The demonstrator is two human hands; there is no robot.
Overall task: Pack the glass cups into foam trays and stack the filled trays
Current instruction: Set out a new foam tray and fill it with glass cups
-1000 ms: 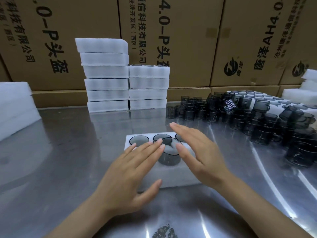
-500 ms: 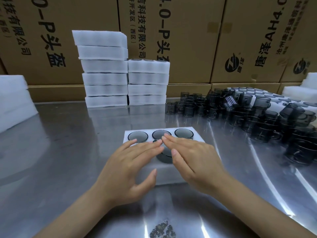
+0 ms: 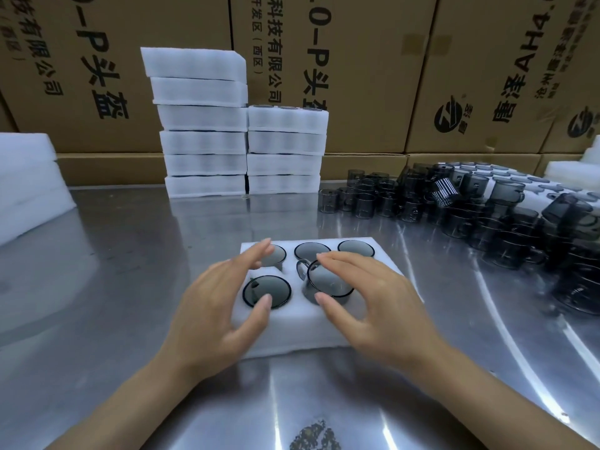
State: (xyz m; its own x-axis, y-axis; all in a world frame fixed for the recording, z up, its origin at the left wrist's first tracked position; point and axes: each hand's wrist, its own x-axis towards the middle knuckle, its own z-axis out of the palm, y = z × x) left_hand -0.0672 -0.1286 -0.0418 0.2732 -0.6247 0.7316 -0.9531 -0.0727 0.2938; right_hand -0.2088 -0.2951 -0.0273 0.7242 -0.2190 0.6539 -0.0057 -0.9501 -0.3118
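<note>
The foam tray (image 3: 285, 329) lies on the steel table (image 3: 130, 254) with smoked glass cups (image 3: 267, 291) seated in its pockets; one cup (image 3: 328, 282) sits tilted, unseated. Left hand (image 3: 220, 316) and right hand (image 3: 373, 306) hover above, fingers spread, gripping nothing.

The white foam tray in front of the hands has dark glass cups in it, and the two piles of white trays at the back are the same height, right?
Not quite. The white foam tray does hold dark glass cups, but the piles differ: the head view shows the left pile of white trays standing taller than the right pile.
</note>
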